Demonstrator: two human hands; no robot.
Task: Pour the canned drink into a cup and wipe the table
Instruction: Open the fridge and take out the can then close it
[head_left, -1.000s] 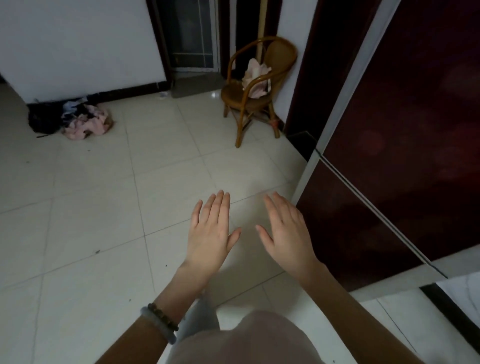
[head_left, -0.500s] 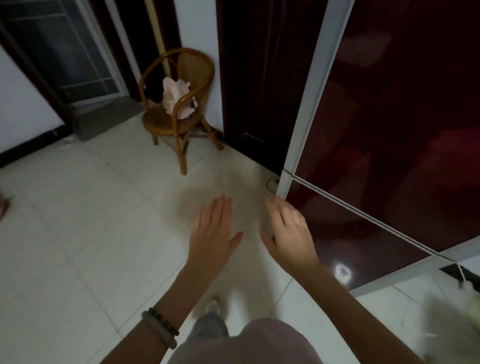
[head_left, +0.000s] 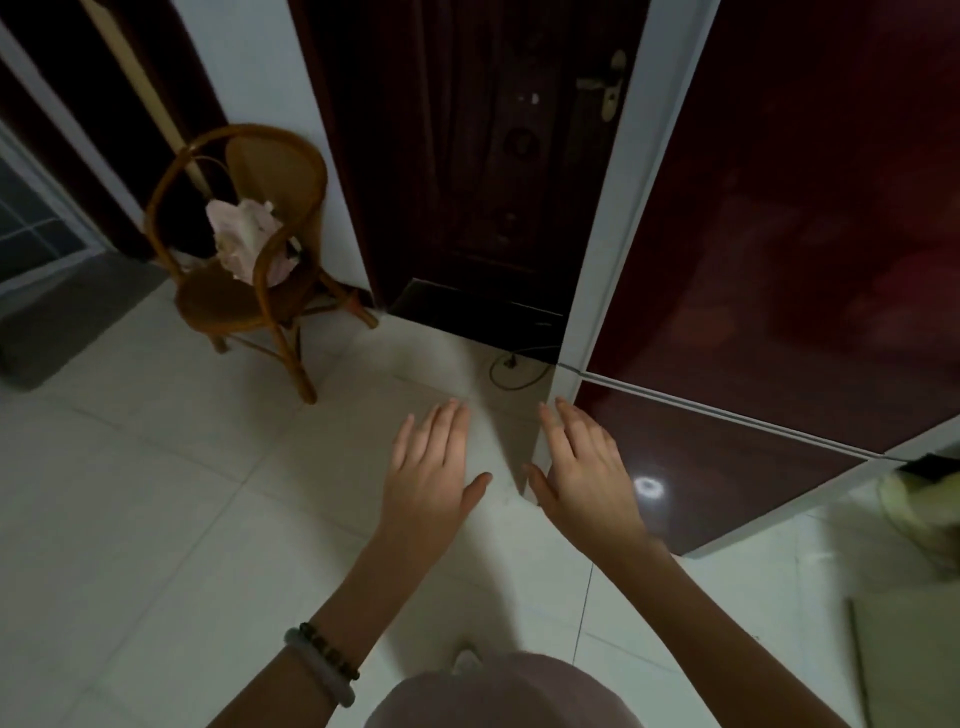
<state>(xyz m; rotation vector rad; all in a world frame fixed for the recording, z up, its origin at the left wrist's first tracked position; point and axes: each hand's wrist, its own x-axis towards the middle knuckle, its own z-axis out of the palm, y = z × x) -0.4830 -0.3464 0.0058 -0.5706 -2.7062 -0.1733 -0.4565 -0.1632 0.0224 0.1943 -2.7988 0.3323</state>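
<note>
While you're holding both hands out flat over the tiled floor (head_left: 156, 519), your left hand (head_left: 431, 478) and right hand (head_left: 587, 478) are spread and empty. Can't see any can or cup. Wicker chair (head_left: 244, 249) with pink cloth (head_left: 249, 244) sits far left, dark red panel (head_left: 779, 260) just right, dark door (head_left: 493, 156) ahead.

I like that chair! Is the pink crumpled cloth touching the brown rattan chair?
Touching: the head view shows the pink crumpled cloth resting on the brown rattan chair.
</note>
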